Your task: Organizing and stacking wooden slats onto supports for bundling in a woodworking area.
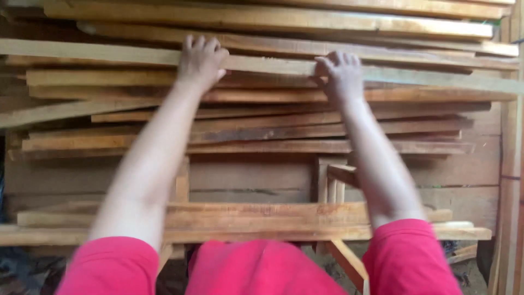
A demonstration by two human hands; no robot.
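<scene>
A: In the head view, where do the hands sit?

B: Both are high in the frame. The left hand [201, 61] and the right hand [343, 74] have fingers curled over the far edge of one long pale plank [273, 65] lying across the top of the stacked boards [245, 128].

A: Has it come off the pile?

B: Not as far as I can judge; it looks gripped but resting there. The wooden frame [256, 218] sits below, at lower centre.
</scene>
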